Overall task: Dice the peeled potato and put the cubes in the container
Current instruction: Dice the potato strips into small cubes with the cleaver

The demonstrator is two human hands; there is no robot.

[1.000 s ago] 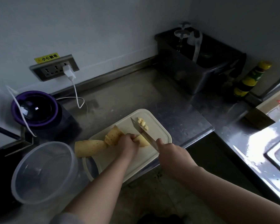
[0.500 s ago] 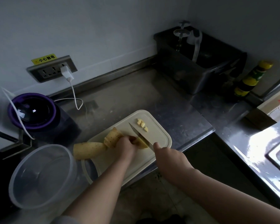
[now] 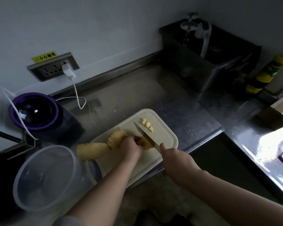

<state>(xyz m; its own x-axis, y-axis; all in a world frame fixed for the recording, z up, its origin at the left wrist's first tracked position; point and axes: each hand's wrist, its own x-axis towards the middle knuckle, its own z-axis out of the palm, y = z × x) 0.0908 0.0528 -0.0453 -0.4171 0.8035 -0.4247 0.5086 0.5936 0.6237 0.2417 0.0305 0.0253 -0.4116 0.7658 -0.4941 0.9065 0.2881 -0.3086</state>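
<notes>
Left hand [image 3: 131,148], fingers curled, pinned potato piece [image 3: 146,144] mid-frame to steady it; right hand [image 3: 175,159] gripped knife [image 3: 143,133], blade set against it.

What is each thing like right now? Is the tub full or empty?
Container: open, empty.
Potato piece: held down by left hand.
Knife: gripped by right hand, blade on that piece.
Cubes: a few, loose on the cutting board.
Potato slab: undiced, at the board's left edge.
Charger: plugged into the socket.
</notes>
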